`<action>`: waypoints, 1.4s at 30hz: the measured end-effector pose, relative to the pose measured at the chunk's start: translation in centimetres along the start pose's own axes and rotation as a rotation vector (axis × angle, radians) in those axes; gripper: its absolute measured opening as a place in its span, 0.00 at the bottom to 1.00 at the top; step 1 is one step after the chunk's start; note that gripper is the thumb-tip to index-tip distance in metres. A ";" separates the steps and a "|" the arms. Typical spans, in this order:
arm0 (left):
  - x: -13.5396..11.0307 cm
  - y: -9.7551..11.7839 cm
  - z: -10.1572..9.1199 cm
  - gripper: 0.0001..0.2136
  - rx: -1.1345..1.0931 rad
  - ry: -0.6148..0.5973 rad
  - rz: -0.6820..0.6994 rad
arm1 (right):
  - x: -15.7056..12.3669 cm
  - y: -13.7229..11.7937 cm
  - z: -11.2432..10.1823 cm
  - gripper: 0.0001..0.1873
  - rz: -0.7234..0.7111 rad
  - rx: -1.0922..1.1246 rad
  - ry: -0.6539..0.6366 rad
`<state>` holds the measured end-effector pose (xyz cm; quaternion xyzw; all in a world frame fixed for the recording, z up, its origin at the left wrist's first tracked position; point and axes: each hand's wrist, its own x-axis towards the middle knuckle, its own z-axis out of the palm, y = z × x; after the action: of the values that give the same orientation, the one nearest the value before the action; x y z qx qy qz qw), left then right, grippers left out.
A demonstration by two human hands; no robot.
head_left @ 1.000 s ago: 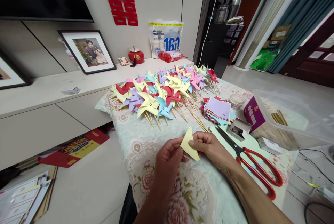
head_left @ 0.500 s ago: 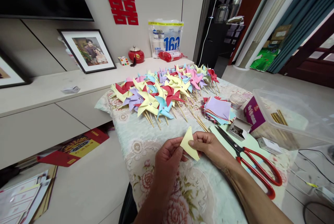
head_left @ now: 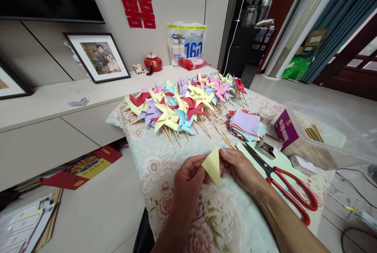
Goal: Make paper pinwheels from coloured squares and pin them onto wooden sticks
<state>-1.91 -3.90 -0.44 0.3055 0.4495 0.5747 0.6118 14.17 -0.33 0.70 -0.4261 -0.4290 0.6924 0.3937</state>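
A pale yellow piece of paper, folded into a triangle, is held up over the near part of the table. My left hand pinches its left corner between thumb and fingers. At its right edge, my right hand is closed with the fingertips against the paper, some of them hidden behind it. Red-handled scissors lie just right of my right hand, on a light green sheet. Beyond the hands, many finished paper pinwheels on sticks are heaped on the floral tablecloth.
A stack of coloured paper squares lies right of the pinwheels, near a small open box of metal pieces. At the right stands a clear plastic bin with sticks. Several loose sticks lie just beyond my right hand.
The folded paper has turned and shows a wider triangular face. My right thumb has shifted from the paper's face up to its right edge. My left hand keeps its pinch.
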 end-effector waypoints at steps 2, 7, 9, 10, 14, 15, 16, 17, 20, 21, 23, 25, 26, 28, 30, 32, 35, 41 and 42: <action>0.0 0.0 0.0 0.12 -0.018 0.001 -0.002 | 0.0 -0.2 0.2 0.22 0.000 0.050 0.014; 0.1 0.0 0.1 0.12 -0.022 0.006 -0.006 | -0.2 -0.8 0.6 0.23 0.001 0.107 0.034; 0.1 0.0 0.2 0.11 -0.010 0.012 -0.007 | -0.2 -0.8 0.6 0.27 -0.023 0.141 0.032; 0.1 0.0 0.2 0.11 -0.002 0.015 -0.007 | -0.2 -0.8 0.6 0.28 -0.029 0.152 0.033; 0.1 0.0 0.2 0.10 0.049 0.020 -0.012 | -0.2 -0.6 0.6 0.32 -0.029 0.157 0.053; 0.1 0.0 0.2 0.10 0.061 0.018 -0.014 | -0.2 -0.6 0.6 0.32 -0.030 0.152 0.056; 0.1 0.1 0.3 0.10 0.071 0.012 -0.018 | -0.2 -0.6 0.6 0.32 -0.032 0.144 0.060; 0.1 0.1 0.3 0.09 0.078 0.002 -0.023 | -0.2 -0.6 0.6 0.31 -0.033 0.134 0.063; 0.0 0.4 0.5 0.08 0.104 -0.028 -0.043 | -0.2 -0.5 0.7 0.31 -0.026 0.100 0.083; -0.1 0.5 0.5 0.07 0.121 -0.032 -0.050 | -0.2 -0.4 0.8 0.31 -0.024 0.089 0.096; -0.2 0.7 0.6 0.07 0.163 -0.034 -0.056 | -0.1 -0.3 0.9 0.31 -0.027 0.076 0.127; -0.4 0.9 0.5 0.08 0.205 -0.033 -0.065 | 0.0 -0.2 0.9 0.31 -0.035 0.071 0.149; -0.4 0.9 0.5 0.08 0.221 -0.034 -0.069 | 0.0 -0.2 0.9 0.31 -0.038 0.070 0.155; -0.5 1.0 0.5 0.10 0.239 -0.047 -0.074 | 0.1 -0.2 1.0 0.31 -0.042 0.064 0.167; -0.5 1.0 0.4 0.10 0.235 -0.072 -0.066 | 0.1 -0.2 0.9 0.31 -0.042 0.047 0.177; -0.4 0.9 0.3 0.10 0.216 -0.086 -0.059 | 0.1 -0.2 0.9 0.32 -0.043 0.020 0.175; -0.3 0.6 0.1 0.09 0.183 -0.090 -0.044 | 0.0 0.0 0.7 0.32 -0.058 -0.030 0.168; 0.0 -0.2 -0.3 0.09 0.172 -0.094 -0.046 | -0.1 0.2 0.4 0.32 -0.061 -0.020 0.093; 0.1 -0.3 -0.4 0.10 0.166 -0.088 -0.053 | -0.1 0.2 0.4 0.32 -0.063 -0.026 0.091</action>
<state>-2.13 -3.94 -0.84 0.3681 0.4762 0.5053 0.6184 13.83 -0.61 0.62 -0.4483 -0.4327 0.6541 0.4289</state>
